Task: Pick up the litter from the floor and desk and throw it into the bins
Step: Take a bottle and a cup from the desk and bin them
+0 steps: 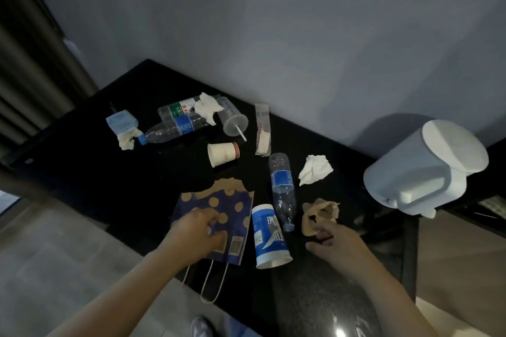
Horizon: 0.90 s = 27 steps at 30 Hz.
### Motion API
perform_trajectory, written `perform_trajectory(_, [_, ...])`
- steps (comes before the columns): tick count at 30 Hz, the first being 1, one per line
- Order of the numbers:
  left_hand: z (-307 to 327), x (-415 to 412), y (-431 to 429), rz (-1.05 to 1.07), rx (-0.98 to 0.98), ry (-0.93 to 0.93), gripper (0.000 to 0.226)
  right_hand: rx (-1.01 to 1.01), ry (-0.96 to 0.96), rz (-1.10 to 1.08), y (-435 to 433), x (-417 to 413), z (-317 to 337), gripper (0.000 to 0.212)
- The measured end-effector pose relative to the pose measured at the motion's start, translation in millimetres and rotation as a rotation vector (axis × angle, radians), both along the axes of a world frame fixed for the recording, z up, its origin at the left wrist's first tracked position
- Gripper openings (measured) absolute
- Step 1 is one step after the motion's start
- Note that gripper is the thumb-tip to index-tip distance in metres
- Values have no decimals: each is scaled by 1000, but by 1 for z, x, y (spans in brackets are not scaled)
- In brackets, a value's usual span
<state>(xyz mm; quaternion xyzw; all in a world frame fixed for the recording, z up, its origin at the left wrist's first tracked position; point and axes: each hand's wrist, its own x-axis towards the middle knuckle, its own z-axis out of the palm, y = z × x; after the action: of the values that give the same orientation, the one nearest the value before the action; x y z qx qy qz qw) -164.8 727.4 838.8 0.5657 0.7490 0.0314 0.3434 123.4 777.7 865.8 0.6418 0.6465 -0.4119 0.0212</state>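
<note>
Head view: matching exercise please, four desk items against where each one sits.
Items
1. spotted paper bag
2. crumpled brown paper
3. paper cup
4. white kettle

Places
A. far right end of the desk
B. under the left hand
C. at the fingertips of the right hand
D. lying on its side, mid-desk

Pairs: 1-B, 2-C, 3-D, 4-A

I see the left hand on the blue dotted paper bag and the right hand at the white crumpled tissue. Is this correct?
Not quite. In the head view the right hand is at the brown crumpled paper, not the white tissue. The left hand is on the blue dotted paper bag.
</note>
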Motion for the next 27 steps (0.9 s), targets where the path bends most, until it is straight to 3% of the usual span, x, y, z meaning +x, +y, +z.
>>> perform_trajectory(5, [-23,31,34,50,-107,-38,44,43,37,43,30,6,-4,44])
perform_trajectory(12, [-70,85,83,258,-290,-68,109,3,26,49,63,25,-22,41])
perform_trajectory(16, [-86,109,90,335,-380,-10,131,-2,50,25,73,33,-32,40])
perform_trajectory(19, [-99,111,88,385,-377,3,122,11,76,19,79,38,-38,30])
perform_trajectory(22, [-101,108,88,399,-330,25,106,-2,82,7,84,42,-44,34])
perform_trajectory(27, [-104,105,87,471,-282,-111,92,19,82,0,92,44,-52,35])
